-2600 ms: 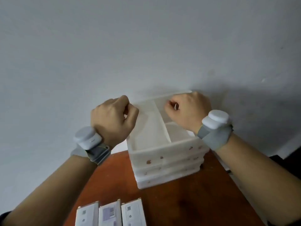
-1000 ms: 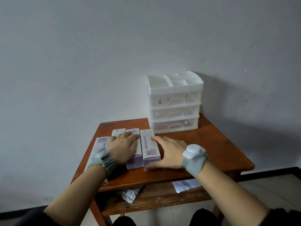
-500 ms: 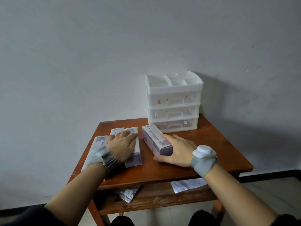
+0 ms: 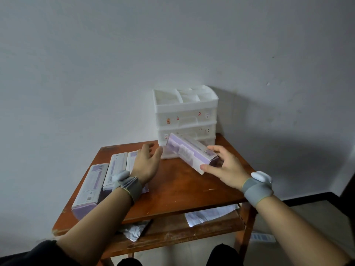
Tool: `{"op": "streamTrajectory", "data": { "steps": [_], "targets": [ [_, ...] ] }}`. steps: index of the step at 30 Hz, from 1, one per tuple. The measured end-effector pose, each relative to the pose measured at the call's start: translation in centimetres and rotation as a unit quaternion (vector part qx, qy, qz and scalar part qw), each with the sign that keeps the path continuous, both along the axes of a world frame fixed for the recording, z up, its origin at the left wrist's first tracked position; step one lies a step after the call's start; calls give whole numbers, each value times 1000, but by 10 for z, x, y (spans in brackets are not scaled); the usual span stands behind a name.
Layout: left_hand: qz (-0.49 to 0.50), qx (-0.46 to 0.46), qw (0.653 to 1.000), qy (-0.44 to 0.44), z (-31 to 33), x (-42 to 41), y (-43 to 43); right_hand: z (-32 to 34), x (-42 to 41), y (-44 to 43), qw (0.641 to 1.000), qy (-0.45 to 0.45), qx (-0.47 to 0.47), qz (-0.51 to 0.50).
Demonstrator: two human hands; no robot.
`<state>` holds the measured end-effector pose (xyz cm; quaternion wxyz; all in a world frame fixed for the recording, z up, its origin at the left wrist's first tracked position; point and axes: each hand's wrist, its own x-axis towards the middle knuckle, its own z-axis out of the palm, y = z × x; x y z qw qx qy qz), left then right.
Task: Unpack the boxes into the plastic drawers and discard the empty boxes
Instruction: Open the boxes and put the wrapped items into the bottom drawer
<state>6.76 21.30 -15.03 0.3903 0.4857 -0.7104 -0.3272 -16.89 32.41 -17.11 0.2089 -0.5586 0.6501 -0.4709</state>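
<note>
The right hand (image 4: 224,167) grips one long purple-and-white box (image 4: 189,150) by its near end, thumb under the lower edge and fingers curled over the top. The box seems lifted clear of the table (image 4: 182,187), over its far half. Its long axis runs from the right hand away and to the left, so that its far end sits in front of the bottom of the white plastic drawers (image 4: 186,116), which stand at the table's far edge.

The left hand (image 4: 147,162) is spread and holds nothing. Its fingers point toward the box's far end, just beside it, and I see no contact. That free end lies forward and to the right of the left palm, so the left hand is the nearer one to take it. Opening the box probably needs a hold on both ends.

Three more boxes (image 4: 92,181) lie side by side along the table's left edge, partly under the left wrist.
</note>
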Motion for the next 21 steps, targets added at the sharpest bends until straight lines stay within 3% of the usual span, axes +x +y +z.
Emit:
{"op": "streamTrajectory", "data": {
  "steps": [4, 8, 11, 14, 18, 21],
  "targets": [
    [-65, 194, 960, 189, 5, -35, 9, 3, -17, 11, 997, -63, -43, 11],
    [-85, 262, 914, 299, -9, -56, 15, -6, -27, 16, 998, -44, -31, 33],
    [-58, 301, 898, 315, -23, -64, 18, -13, -28, 16, 998, -39, -28, 48],
    [-4, 321, 887, 331, -33, -67, 16, -19, -29, 12, 992, -100, -47, 56],
    [33, 302, 889, 343, -38, -61, 4, -23, -19, 0, 986, -141, -71, 58],
    [64, 292, 882, 366, -39, -51, -7, -25, -12, -12, 989, -115, -88, 28]
  ]
}}
